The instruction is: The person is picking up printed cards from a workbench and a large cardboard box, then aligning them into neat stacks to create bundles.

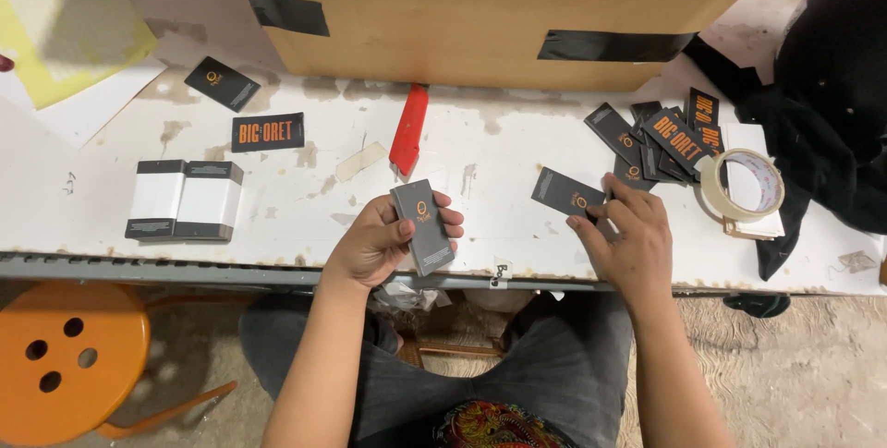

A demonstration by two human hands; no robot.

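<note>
My left hand (383,243) grips a small stack of dark grey cards (423,224) upright above the table's front edge. My right hand (628,243) rests flat on the white table (480,148), its fingertips touching one dark card (567,194) that lies alone. Just right of it sprawls a loose pile of dark cards (661,139) with orange print. Two more single dark cards lie at the left, one (222,83) near the back and one (268,132) in front of it.
A large cardboard box (480,14) with black tape stands at the back. A red utility knife (407,129), two white wrapped packs (185,200), a tape roll (742,185), black cloth (822,106) and yellow paper (69,37) lie around. An orange stool (65,356) stands lower left.
</note>
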